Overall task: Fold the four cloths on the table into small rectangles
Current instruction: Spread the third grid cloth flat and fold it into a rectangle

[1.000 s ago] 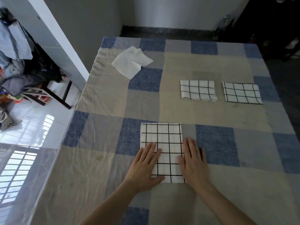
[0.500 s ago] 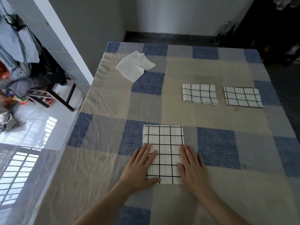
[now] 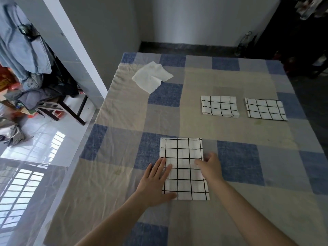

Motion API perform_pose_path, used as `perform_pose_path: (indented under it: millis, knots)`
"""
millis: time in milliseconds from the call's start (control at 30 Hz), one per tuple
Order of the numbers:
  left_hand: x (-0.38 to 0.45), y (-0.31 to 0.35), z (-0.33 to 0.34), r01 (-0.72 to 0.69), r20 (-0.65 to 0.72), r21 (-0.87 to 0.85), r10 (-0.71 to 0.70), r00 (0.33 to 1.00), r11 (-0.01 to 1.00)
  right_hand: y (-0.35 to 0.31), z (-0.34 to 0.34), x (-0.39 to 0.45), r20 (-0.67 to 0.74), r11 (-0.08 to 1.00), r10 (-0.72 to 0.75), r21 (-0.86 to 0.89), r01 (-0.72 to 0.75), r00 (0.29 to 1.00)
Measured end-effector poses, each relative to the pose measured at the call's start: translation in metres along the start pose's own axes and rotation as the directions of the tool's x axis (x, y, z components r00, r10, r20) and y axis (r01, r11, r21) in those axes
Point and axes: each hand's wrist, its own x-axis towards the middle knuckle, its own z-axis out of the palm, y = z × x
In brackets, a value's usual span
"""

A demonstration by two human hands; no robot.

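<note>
A white cloth with a black grid (image 3: 182, 151) lies near me on the table (image 3: 230, 80), folded into a tall rectangle. My left hand (image 3: 156, 183) rests flat on its lower left part, fingers spread. My right hand (image 3: 209, 167) is at the cloth's right edge, halfway up, thumb on top and fingers curled around the edge. Two more grid cloths lie folded small at the far right, one (image 3: 219, 106) beside the other (image 3: 265, 109). A plain white cloth (image 3: 151, 77) lies loosely rumpled at the far left.
The table wears a blue, grey and beige checked cover. Its left edge drops to a shiny tiled floor. A chair piled with clothes (image 3: 44, 96) stands left of the table, and dark furniture (image 3: 301, 41) stands beyond the far right corner.
My right hand has lifted from lying flat beside the cloth and curled onto its right edge, a little farther up. My left hand stays flat. The camera has tilted slightly.
</note>
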Motion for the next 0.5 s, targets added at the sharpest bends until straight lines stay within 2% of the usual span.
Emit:
perform_pose_path:
  millis: [100, 233, 300, 333, 367, 400, 467, 500]
  knots:
    - [0.001, 0.004, -0.003, 0.015, 0.035, 0.028, -0.016, 0.999, 0.999, -0.014, -0.004, 0.002, 0.04, 0.996, 0.083, -0.012, -0.083, 0.996]
    - [0.001, 0.003, -0.003, 0.012, 0.038, 0.036, -0.014, 0.999, 0.999, -0.018, -0.008, 0.004, 0.129, 0.986, 0.061, -0.16, -0.04, 0.99]
    - [-0.002, 0.004, -0.007, 0.012, 0.013, -0.049, -0.011, 1.0, 0.999, -0.016, -0.008, 0.004, 0.165, 0.985, 0.029, -0.172, 0.0, 0.986]
    - [-0.003, 0.005, -0.008, 0.039, -0.015, -0.166, -0.042, 0.999, 0.985, -0.018, -0.009, 0.002, 0.183, 0.989, 0.009, -0.15, 0.019, 0.983]
    - [-0.003, 0.005, -0.009, 0.083, -0.055, -0.333, -0.107, 0.993, 0.939, -0.019, -0.01, 0.0, 0.209, 0.993, -0.008, -0.115, 0.032, 0.978]
    - [-0.003, 0.005, -0.011, 0.123, -0.11, -0.508, -0.206, 0.972, 0.852, -0.021, -0.012, -0.003, 0.244, 0.997, -0.021, -0.069, 0.039, 0.97]
    - [0.001, 0.005, -0.017, 0.163, -0.174, -0.766, -0.445, 0.878, 0.622, -0.029, -0.019, -0.011, 0.323, 0.999, -0.041, 0.019, 0.037, 0.946]
    - [0.004, 0.004, -0.024, 0.165, -0.129, -0.865, -0.527, 0.84, 0.473, -0.034, -0.023, -0.015, 0.364, 0.998, -0.051, 0.064, 0.03, 0.93]
